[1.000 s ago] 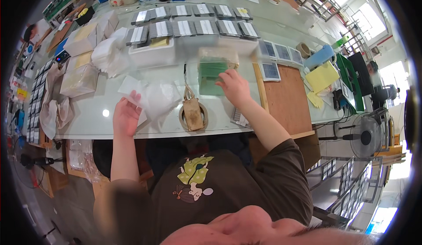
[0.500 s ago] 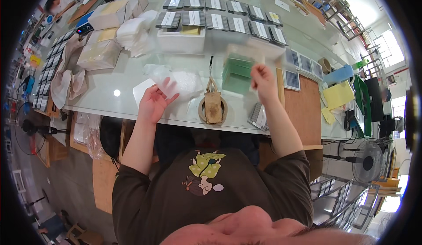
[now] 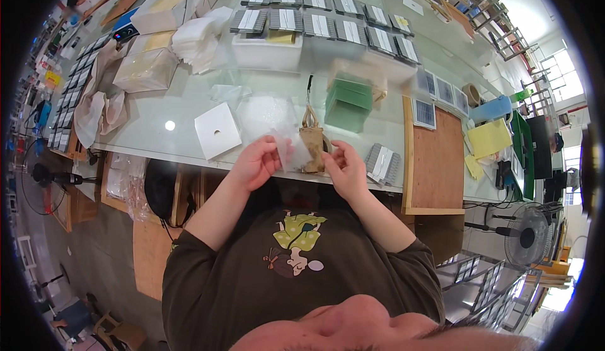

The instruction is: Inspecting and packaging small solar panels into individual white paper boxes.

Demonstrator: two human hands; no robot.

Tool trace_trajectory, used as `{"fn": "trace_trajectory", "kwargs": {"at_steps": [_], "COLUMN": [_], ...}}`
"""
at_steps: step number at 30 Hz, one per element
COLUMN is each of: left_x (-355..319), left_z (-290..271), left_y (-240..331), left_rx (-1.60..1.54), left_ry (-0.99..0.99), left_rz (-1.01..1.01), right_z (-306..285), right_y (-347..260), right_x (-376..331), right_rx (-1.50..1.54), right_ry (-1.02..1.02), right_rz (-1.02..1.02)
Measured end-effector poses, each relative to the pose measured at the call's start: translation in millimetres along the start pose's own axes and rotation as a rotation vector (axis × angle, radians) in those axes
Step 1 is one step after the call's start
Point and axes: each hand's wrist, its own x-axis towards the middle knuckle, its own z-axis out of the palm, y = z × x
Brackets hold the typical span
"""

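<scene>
My left hand (image 3: 257, 164) pinches a thin, translucent white foam sheet (image 3: 291, 152), held up over the table's near edge. Facing it, my right hand (image 3: 346, 169) has its thumb and fingertips pressed together; whatever lies between them is too small to make out. Between the hands is a worn tan block with a looped strap (image 3: 311, 138), lying over a tape roll (image 3: 326, 144) that it partly hides. Beyond my left hand lie a white square card (image 3: 218, 130) with a small notch and more pale foam sheeting (image 3: 263, 113). A green translucent stack (image 3: 348, 106) stands past my right hand.
Bundles of dark panels with white strips (image 3: 319, 26) line the back on white foam boxes (image 3: 268, 55). Another bundle (image 3: 382, 163) lies right of my right hand, by a wooden board (image 3: 435, 162). White cartons (image 3: 146, 70) and stacked white sheets (image 3: 196, 42) occupy the left.
Both hands have come together at the table's near edge. My right hand has moved down and left from beside the green stack; my left has brought the foam sheet right, uncovering the white card.
</scene>
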Motion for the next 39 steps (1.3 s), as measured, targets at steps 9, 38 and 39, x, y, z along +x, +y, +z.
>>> {"fn": "trace_trajectory", "kwargs": {"at_steps": [9,38,39], "left_x": [21,19,14], "left_z": [26,27,30], "left_y": [-5,-23,-22], "left_rx": [0.624,1.509,1.504], "left_ry": [0.157,0.279,0.266], "left_rz": [-0.126,0.456,0.633], "right_z": [-1,-15,-35], "right_y": [-4,31,40], "right_x": [13,0,4], "right_rx": [0.667,0.055,-0.212], "right_ry": [-0.027,0.141,0.180], "right_rz": [0.356,0.127,-0.030]}}
